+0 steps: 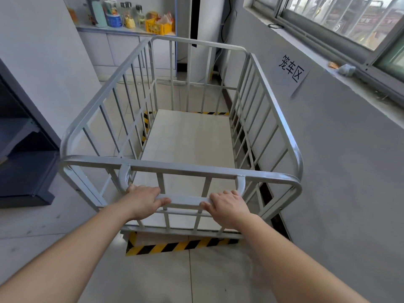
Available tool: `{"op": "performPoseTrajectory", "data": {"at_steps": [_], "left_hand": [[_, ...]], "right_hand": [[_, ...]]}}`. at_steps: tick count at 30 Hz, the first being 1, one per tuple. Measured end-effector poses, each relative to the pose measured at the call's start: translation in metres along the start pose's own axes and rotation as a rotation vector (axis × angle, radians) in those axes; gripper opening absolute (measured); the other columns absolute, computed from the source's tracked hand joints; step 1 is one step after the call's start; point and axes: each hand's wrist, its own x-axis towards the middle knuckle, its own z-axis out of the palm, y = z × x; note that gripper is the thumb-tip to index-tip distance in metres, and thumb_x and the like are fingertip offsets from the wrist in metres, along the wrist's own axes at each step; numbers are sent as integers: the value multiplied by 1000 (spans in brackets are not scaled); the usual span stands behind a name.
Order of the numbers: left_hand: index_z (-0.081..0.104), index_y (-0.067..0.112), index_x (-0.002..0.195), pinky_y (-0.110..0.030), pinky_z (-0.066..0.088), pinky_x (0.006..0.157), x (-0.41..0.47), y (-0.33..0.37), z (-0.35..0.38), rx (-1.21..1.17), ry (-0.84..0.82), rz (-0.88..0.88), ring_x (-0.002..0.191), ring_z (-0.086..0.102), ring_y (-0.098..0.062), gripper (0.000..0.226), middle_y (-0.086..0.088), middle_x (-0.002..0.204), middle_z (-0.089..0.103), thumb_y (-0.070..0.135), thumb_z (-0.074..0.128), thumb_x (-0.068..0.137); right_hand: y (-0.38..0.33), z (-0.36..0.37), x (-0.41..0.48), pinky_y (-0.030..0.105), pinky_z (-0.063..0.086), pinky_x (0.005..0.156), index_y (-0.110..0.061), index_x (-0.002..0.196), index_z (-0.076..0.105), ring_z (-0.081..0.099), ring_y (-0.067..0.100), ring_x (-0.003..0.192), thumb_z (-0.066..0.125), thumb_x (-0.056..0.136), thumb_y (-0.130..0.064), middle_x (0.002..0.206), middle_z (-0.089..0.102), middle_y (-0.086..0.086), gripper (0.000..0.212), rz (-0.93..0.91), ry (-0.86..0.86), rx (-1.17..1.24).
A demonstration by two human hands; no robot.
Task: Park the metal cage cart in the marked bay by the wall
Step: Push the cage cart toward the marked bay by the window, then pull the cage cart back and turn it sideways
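Observation:
The grey metal cage cart point(181, 169) stands in front of me with barred sides and a pale, empty deck. It sits inside a bay marked by yellow-and-black floor tape point(175, 246), with its right side close along the grey wall point(328, 171). Tape also shows through the bars at the left and far end. My left hand point(144, 201) and my right hand point(227, 206) both grip the cart's horizontal push handle point(184, 199), one at each end.
A paper sign point(291, 67) with black characters hangs on the wall below a window ledge. A dark blue metal cabinet point(24, 154) stands at the left. At the far end stands a counter point(122, 29) with bottles and a yellow basket. Tiled floor lies behind the cart.

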Motion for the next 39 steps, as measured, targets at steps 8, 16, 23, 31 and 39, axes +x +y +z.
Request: {"op": "performPoseTrajectory", "data": {"at_steps": [8, 16, 23, 31, 39], "left_hand": [[46, 26, 91, -42, 32, 92, 28, -5, -17, 24, -15, 0, 85, 49, -16, 42, 7, 85, 53, 60, 23, 95], [40, 31, 78, -41, 32, 93, 45, -6, -32, 33, -70, -3, 80, 47, -11, 36, 13, 77, 48, 59, 24, 95], [55, 21, 107, -30, 41, 87, 62, 7, -62, 42, -350, -156, 93, 52, -13, 42, 5, 100, 56, 57, 36, 95], [59, 25, 105, -34, 46, 86, 134, 142, -88, 2, 144, 1, 102, 54, -17, 25, 2, 111, 59, 45, 49, 93], [35, 26, 142, -40, 31, 106, 203, 269, -47, 113, 24, 116, 127, 41, -23, 53, -2, 136, 46, 50, 41, 95]], "right_hand": [[9, -12, 31, 41, 33, 98, -22, 93, 47, 49, 23, 95, 18, 95, -62, 93, 55, 1, 50, 12, -3, -15], [13, -24, 45, 42, 33, 99, -19, 97, 51, 51, 26, 101, 19, 96, -61, 99, 59, 4, 53, 18, -27, 9], [24, -32, 49, 44, 33, 105, -14, 122, 52, 47, 27, 115, 27, 97, -57, 121, 58, 8, 56, -68, -75, 123], [147, -86, 43, 35, 39, 99, -18, 130, 53, 44, 21, 119, 41, 100, -38, 127, 56, 2, 38, -88, 249, 159], [302, -107, 48, 34, 30, 108, -14, 134, 50, 34, 23, 135, 38, 101, -26, 143, 46, 4, 37, 9, 105, 4]]}}
